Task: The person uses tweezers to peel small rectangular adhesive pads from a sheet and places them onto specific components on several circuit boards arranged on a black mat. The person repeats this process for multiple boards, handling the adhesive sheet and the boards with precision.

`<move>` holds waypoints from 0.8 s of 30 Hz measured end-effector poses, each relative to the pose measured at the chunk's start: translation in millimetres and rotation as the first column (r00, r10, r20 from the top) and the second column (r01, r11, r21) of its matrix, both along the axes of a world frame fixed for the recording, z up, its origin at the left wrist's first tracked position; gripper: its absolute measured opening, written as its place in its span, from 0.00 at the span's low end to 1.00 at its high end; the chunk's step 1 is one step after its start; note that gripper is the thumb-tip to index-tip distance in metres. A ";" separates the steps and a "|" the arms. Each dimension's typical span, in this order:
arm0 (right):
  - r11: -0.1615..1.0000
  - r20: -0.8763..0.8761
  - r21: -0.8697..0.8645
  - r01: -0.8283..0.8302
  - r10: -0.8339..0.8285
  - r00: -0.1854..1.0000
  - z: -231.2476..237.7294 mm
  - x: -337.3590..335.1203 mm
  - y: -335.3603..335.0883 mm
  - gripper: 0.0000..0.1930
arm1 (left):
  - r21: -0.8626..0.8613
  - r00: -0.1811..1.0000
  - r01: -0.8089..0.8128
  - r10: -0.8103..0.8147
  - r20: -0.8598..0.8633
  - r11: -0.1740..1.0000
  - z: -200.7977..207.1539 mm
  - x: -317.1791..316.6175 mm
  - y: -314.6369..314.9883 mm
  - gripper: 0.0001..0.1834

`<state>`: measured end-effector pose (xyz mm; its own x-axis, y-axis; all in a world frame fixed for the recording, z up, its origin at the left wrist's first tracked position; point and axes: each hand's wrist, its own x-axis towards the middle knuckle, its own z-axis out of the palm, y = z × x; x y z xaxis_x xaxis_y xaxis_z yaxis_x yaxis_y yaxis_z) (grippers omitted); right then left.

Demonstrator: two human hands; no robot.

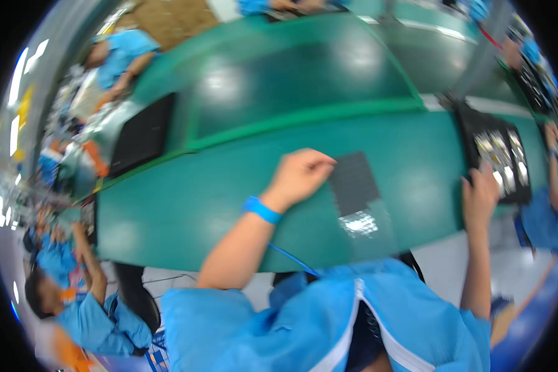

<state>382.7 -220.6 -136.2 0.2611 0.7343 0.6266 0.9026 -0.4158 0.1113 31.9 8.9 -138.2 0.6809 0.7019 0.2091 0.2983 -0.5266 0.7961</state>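
Observation:
My left hand, with a blue band round its wrist, is above the green table top. Its fingers are curled and pressed together at the upper left corner of a flat dark grey sheet. Blur hides whether they grip that corner or some small thing. A shiny clear plastic piece lies at the sheet's near end. On the right, my right hand has its fingers stretched out at the left edge of a black tray with several shiny silvery parts.
A flat black panel lies at the far left, near a raised green edging crossing the table. A grey post stands at the back right. Co-workers in blue sit left, right and across. A blue cord hangs by my left arm.

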 end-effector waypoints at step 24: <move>0.908 -0.101 0.078 -0.413 0.419 0.902 -3.5 -20.6 11.5 0.21 | 0.467 0.985 0.048 0.036 -0.170 0.883 10.0 17.9 -13.2 0.33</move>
<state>362.1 -209.1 -139.7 0.0108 0.7577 0.6525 0.9999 -0.0024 -0.0138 49.8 -4.3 -128.2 0.7391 0.5467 0.3935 0.4014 -0.8266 0.3944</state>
